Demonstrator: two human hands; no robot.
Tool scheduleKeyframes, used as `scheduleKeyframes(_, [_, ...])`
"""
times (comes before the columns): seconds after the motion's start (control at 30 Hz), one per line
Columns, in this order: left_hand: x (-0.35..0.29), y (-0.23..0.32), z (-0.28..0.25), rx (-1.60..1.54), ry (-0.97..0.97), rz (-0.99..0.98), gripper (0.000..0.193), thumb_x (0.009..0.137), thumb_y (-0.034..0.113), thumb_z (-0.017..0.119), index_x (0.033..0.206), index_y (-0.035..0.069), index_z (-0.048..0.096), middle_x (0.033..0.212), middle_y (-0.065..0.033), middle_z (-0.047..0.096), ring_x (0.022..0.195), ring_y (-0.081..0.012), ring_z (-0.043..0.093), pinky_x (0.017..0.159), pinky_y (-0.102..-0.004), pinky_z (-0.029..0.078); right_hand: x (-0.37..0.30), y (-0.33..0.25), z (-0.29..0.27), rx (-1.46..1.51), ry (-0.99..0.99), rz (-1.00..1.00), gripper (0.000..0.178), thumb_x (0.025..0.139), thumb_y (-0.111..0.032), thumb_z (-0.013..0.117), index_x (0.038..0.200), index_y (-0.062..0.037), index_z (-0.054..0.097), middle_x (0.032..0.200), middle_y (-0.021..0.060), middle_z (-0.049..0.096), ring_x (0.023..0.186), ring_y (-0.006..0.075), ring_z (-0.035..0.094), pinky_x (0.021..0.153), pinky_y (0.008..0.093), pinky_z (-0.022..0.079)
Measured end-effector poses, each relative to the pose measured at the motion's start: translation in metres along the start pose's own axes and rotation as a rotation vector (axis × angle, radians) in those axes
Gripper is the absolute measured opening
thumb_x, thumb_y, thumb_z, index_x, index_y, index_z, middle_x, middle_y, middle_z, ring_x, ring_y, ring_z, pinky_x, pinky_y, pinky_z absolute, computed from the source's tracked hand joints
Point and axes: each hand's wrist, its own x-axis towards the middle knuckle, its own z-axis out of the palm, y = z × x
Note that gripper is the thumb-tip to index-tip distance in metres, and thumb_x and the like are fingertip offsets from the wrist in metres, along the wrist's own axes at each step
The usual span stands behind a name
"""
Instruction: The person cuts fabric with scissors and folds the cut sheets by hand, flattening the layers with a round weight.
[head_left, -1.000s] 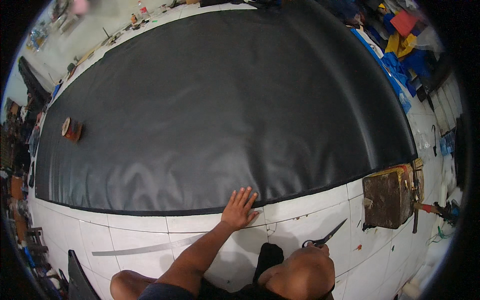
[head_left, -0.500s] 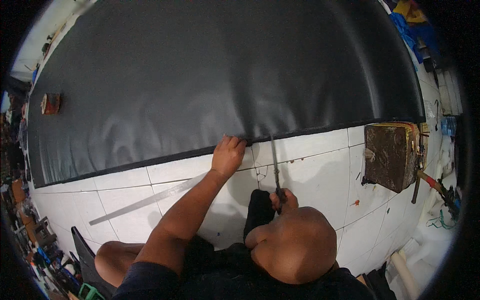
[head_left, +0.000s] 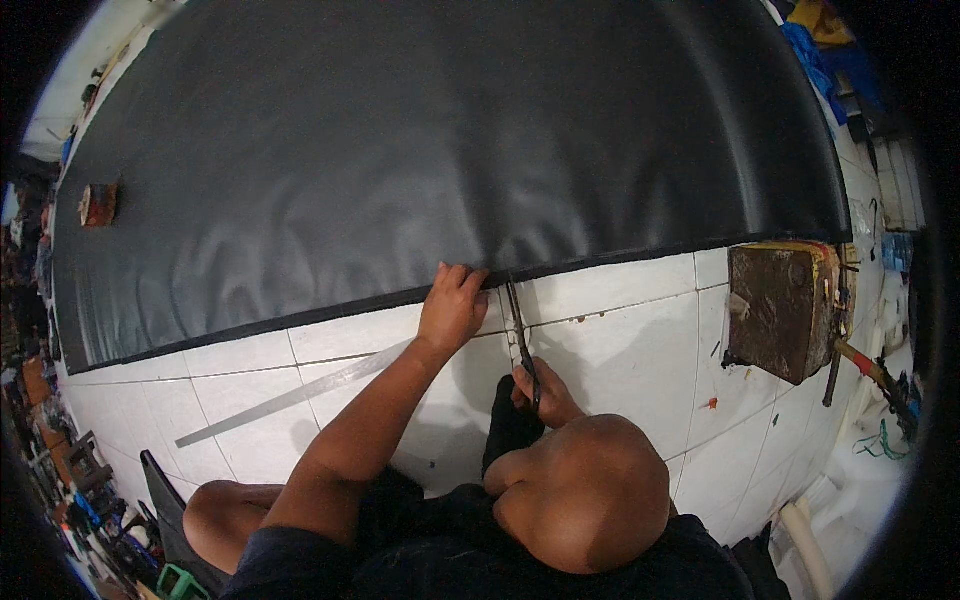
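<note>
A large sheet of black, leather-like material (head_left: 400,150) covers the far floor, its front edge running across the middle of the view. My left hand (head_left: 453,306) is closed on that edge, its fingertips pinching the material. Just right of it, my right hand (head_left: 549,391) grips a pair of scissors (head_left: 518,322) by the handles. The long dark blades point away from me, their tips at the sheet's front edge. A flat metal ruler (head_left: 285,402) lies on the floor and passes behind my left forearm.
White floor tiles (head_left: 635,370) lie between me and the sheet. At the right, a worn brown block (head_left: 770,312) stands by the sheet's corner, with a red-and-yellow-handled tool (head_left: 858,360) beside it. A small rusty can (head_left: 99,205) rests on the sheet at the left. Clutter lines both sides.
My right hand has brought the scissors leftward, closer to my left hand, with the blades now at the sheet's edge. My left hand keeps its hold, barely shifted.
</note>
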Motion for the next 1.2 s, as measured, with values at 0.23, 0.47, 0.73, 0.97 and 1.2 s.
scheduleKeyframes(0.23, [0.002,0.0,0.002,-0.064,0.077,0.038,0.026,0.082,0.009,0.066,0.108,0.005,0.065,0.097,-0.0116,0.059,0.098,-0.0338,0.057,0.108,-0.0542,0.037,0.031,0.017,0.043,-0.125,0.44,0.164,0.032,0.098,-0.035,0.057,0.095,-0.0045,0.049,0.08,0.0044,0.055,0.073,0.014,0.054,0.065,0.0281,0.043])
scheduleKeyframes(0.47, [-0.002,-0.004,0.004,-0.031,0.108,0.019,0.019,0.083,0.01,0.065,0.102,0.007,0.069,0.092,-0.0101,0.06,0.095,-0.0314,0.058,0.106,-0.054,0.038,0.047,0.032,0.047,-0.074,0.482,0.115,0.036,0.098,-0.041,0.056,0.09,-0.0069,0.049,0.066,0.0016,0.051,0.059,0.0127,0.05,0.057,0.029,0.042])
scheduleKeyframes(0.73, [-0.004,-0.013,0.009,-0.021,0.04,0.032,0.023,0.082,0.009,0.066,0.105,0.007,0.067,0.099,-0.0092,0.062,0.098,-0.032,0.059,0.11,-0.0545,0.034,0.054,0.042,0.048,-0.176,0.566,0.091,0.041,0.093,-0.039,0.064,0.084,-0.0007,0.054,0.07,0.0094,0.057,0.067,0.0215,0.053,0.066,0.0388,0.045])
scheduleKeyframes(0.97, [-0.015,-0.019,0.002,0.12,-0.035,0.161,0.045,0.078,0.007,0.066,0.122,0.005,0.06,0.115,-0.0119,0.057,0.108,-0.0321,0.055,0.11,-0.0569,0.032,0.068,0.046,0.048,-0.226,0.617,-0.099,0.037,0.096,-0.037,0.06,0.079,-0.006,0.05,0.059,-0.0002,0.049,0.051,0.0106,0.048,0.049,0.0272,0.039])
scheduleKeyframes(1.2, [-0.025,0.001,-0.004,0.324,-0.166,0.142,0.051,0.086,0.014,0.056,0.136,0.004,0.048,0.126,-0.0114,0.054,0.123,-0.029,0.05,0.111,-0.0496,0.031,0.101,0.024,0.027,-0.155,0.586,-0.114,0.042,0.095,-0.044,0.06,0.078,-0.0057,0.051,0.06,0.0014,0.049,0.051,0.0113,0.049,0.049,0.0281,0.04])
